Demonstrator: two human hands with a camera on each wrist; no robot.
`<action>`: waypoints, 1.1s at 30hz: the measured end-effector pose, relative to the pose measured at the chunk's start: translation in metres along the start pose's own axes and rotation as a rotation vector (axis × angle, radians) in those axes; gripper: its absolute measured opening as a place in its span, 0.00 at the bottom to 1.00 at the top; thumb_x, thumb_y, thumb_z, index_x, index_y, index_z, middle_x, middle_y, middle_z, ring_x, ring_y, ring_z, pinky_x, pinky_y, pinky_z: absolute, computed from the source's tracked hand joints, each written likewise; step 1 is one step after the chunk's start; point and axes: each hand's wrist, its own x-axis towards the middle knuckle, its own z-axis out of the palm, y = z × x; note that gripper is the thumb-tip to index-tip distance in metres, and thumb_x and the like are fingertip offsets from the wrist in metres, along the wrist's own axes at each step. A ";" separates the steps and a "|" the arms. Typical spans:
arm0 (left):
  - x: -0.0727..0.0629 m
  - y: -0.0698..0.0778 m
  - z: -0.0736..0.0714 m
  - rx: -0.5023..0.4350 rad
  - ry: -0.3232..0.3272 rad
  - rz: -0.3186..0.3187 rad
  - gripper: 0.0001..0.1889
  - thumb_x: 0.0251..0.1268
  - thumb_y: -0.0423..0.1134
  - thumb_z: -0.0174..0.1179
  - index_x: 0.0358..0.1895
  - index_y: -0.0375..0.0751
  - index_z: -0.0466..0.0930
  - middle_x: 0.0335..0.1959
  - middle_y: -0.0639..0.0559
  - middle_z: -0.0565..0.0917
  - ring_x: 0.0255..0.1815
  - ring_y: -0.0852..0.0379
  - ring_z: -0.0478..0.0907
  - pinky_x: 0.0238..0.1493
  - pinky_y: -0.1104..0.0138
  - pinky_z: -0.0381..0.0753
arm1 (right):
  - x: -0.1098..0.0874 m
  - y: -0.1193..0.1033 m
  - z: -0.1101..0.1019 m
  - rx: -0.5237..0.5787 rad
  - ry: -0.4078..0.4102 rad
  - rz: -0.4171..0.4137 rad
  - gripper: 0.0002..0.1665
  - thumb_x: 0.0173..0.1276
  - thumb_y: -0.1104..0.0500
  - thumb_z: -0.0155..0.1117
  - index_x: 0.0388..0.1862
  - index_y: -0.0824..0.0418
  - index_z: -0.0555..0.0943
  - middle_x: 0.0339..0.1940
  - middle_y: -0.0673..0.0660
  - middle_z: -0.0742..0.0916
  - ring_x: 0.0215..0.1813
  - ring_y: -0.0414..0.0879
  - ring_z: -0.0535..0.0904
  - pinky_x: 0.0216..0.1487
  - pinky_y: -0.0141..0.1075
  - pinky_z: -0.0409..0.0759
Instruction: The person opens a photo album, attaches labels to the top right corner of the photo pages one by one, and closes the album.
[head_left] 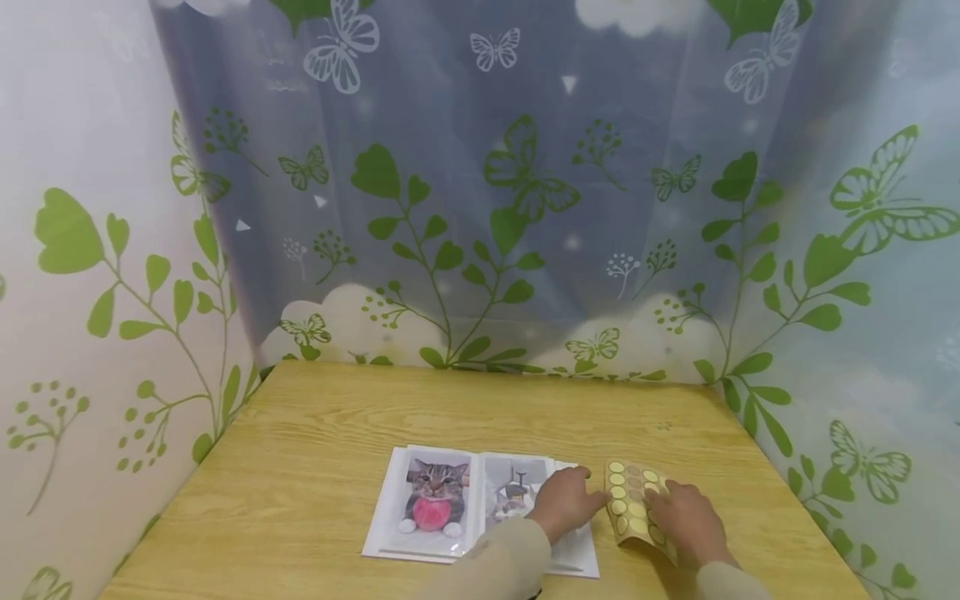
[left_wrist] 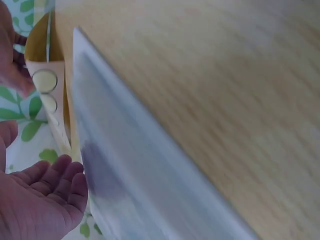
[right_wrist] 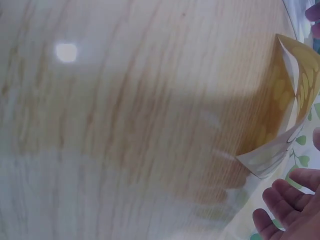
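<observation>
A sheet of round yellow stickers (head_left: pixel 617 493) is bent upward off the wooden table, its underside showing in the right wrist view. My right hand (head_left: pixel 692 521) grips its right side, thumb on the face; the finger contact is partly hidden. My left hand (head_left: pixel 567 502) hovers over the right page of an open photo album (head_left: pixel 382 521), fingertips close to the sheet's left edge. Its fingers are loosely bent with nothing between them in the left wrist view. A photo of a cat with a red heart (head_left: pixel 435 500) fills the album's left page; another photo (head_left: pixel 513 483) is partly covered.
The wood-grain table (head_left: pixel 337 408) extends behind and on both sides of the album. Curtains (head_left: pixel 480 250) printed with green leaves and butterflies enclose its back and sides.
</observation>
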 end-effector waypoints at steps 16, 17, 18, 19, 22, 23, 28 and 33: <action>-0.003 0.023 0.034 0.177 -0.018 -0.010 0.21 0.64 0.55 0.61 0.22 0.42 0.79 0.25 0.50 0.81 0.29 0.55 0.78 0.32 0.65 0.78 | -0.002 -0.003 0.005 0.001 -0.016 -0.006 0.24 0.75 0.50 0.47 0.33 0.68 0.78 0.31 0.62 0.83 0.35 0.57 0.80 0.36 0.54 0.80; -0.003 0.022 0.034 0.168 -0.015 -0.005 0.20 0.64 0.54 0.62 0.21 0.43 0.77 0.24 0.50 0.81 0.28 0.55 0.77 0.31 0.66 0.77 | -0.002 -0.004 0.006 0.004 -0.019 -0.010 0.25 0.76 0.49 0.47 0.37 0.71 0.79 0.34 0.65 0.84 0.38 0.61 0.81 0.40 0.56 0.80; -0.003 0.021 0.034 0.146 -0.014 0.005 0.20 0.64 0.53 0.62 0.20 0.44 0.76 0.23 0.51 0.80 0.26 0.56 0.76 0.29 0.66 0.77 | -0.003 -0.005 0.006 0.012 -0.022 -0.014 0.27 0.77 0.49 0.46 0.40 0.73 0.79 0.37 0.68 0.84 0.41 0.64 0.81 0.43 0.57 0.79; -0.002 0.020 0.033 0.115 -0.013 0.015 0.19 0.64 0.51 0.62 0.20 0.44 0.75 0.22 0.51 0.78 0.24 0.56 0.74 0.27 0.67 0.76 | -0.003 -0.006 0.007 0.024 -0.024 -0.020 0.28 0.77 0.49 0.45 0.44 0.75 0.78 0.40 0.71 0.84 0.44 0.67 0.81 0.46 0.59 0.79; -0.002 0.016 0.031 -0.020 0.000 0.036 0.14 0.64 0.46 0.63 0.25 0.42 0.77 0.23 0.52 0.77 0.25 0.58 0.73 0.29 0.68 0.76 | -0.004 -0.011 0.009 0.086 -0.020 -0.033 0.32 0.80 0.49 0.42 0.58 0.80 0.72 0.55 0.79 0.79 0.58 0.76 0.73 0.59 0.64 0.71; -0.002 0.015 0.030 -0.071 0.007 0.038 0.12 0.63 0.44 0.64 0.28 0.41 0.78 0.24 0.52 0.78 0.26 0.59 0.73 0.30 0.68 0.76 | -0.005 -0.013 0.009 0.113 -0.018 -0.033 0.34 0.80 0.49 0.42 0.62 0.81 0.69 0.59 0.80 0.76 0.61 0.76 0.70 0.61 0.65 0.69; 0.000 0.010 0.024 -0.277 0.059 0.044 0.07 0.62 0.38 0.64 0.33 0.38 0.79 0.25 0.54 0.78 0.26 0.61 0.72 0.29 0.69 0.74 | -0.007 -0.024 0.011 0.231 -0.002 -0.023 0.34 0.81 0.50 0.41 0.66 0.80 0.66 0.65 0.78 0.72 0.67 0.76 0.65 0.66 0.65 0.64; 0.005 0.005 0.017 -0.393 0.088 0.036 0.11 0.63 0.36 0.61 0.23 0.42 0.72 0.15 0.59 0.66 0.18 0.63 0.63 0.19 0.72 0.63 | -0.008 -0.034 0.009 0.284 0.029 -0.015 0.35 0.81 0.48 0.40 0.68 0.79 0.65 0.67 0.77 0.71 0.68 0.74 0.64 0.67 0.64 0.62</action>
